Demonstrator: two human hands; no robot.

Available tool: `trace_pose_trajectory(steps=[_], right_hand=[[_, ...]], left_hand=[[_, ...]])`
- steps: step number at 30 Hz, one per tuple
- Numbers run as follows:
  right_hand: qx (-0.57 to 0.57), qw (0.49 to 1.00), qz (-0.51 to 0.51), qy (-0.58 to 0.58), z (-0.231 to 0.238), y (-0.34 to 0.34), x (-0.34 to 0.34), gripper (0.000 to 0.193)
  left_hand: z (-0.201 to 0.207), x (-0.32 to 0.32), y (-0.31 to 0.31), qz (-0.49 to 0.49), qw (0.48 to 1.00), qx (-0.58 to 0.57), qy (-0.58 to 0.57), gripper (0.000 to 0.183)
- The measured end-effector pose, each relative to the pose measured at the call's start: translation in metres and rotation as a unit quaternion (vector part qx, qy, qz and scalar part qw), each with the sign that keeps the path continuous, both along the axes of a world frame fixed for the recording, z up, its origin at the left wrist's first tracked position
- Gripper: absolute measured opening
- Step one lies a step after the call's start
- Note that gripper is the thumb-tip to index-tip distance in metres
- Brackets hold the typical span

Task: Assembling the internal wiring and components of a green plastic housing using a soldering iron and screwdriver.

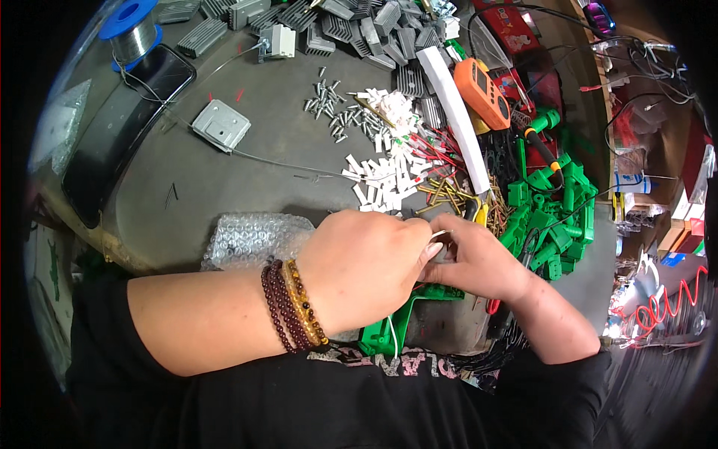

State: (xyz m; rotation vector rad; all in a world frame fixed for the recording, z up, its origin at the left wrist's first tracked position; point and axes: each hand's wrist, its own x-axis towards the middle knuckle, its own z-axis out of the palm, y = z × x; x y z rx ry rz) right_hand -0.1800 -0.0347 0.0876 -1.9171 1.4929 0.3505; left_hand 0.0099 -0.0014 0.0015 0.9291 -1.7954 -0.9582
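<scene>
My left hand (366, 262), with bead bracelets (292, 305) at its wrist, is closed, and its fingertips meet those of my right hand (479, 258). A thin white wire (440, 233) shows between them, pinched in my right fingers. Whatever lies inside my left fingers is hidden behind the back of that hand. Below the hands, partly covered by them, is a green plastic housing (396, 325). Another length of white wire (393, 338) hangs down across it. Bubble wrap (258, 239) lies beside my left wrist.
Beyond my hands lie white sleeves (385, 176), screws (325, 97) and brass pins (446, 194). Green housings (557, 224) are heaped at the right, near an orange multimeter (482, 93). Grey metal housings (366, 30) fill the back. Far left stands a solder spool (133, 37).
</scene>
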Motion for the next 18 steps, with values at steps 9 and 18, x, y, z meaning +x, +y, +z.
trace_pose_trajectory(steps=[9,18], right_hand=[[0.069,0.994,0.055,-0.062,-0.021,0.0,-0.011,0.032],[0.05,0.992,0.07,-0.097,0.002,-0.007,-0.039,0.027]], left_hand=[[0.003,-0.002,0.001,-0.007,1.0,-0.001,-0.02,0.03],[0.003,-0.002,0.002,-0.026,0.996,-0.013,-0.082,0.016]])
